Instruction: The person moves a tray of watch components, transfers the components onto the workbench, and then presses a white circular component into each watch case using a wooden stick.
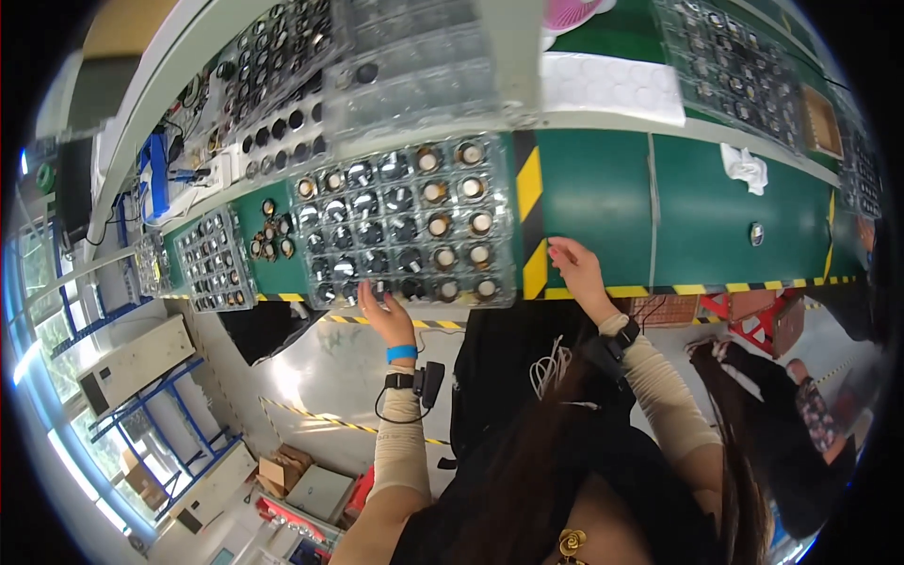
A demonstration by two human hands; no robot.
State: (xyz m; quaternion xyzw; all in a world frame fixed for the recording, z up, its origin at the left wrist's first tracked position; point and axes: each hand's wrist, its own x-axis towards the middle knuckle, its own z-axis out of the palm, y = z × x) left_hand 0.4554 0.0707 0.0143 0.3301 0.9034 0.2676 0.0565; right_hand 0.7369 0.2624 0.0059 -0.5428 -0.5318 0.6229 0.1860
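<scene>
A clear plastic tray point(505, 221) with rows of small round parts lies on the green bench in front of me. Most parts on its left have dark, shiny tops; the right columns hold pale-topped ones with brownish sides. My left hand point(388, 322) is at the tray's near edge, its finger and thumb apart on either side of a small round part point(379, 286) in the front row. I cannot tell whether they touch it. To the right of the tray, my right hand point(579, 272) hovers beside black-and-yellow tape point(532, 212), fingers partly bent and apart, with nothing visible in them.
Loose round parts point(270, 231) cluster left of the tray, beside another filled tray point(215, 261). Stacked trays point(405, 80) and a white padded sheet point(612, 89) rest on the shelf behind. A white cloth point(744, 168) and a single round part point(756, 234) lie farther right. A person point(800, 443) is at lower right.
</scene>
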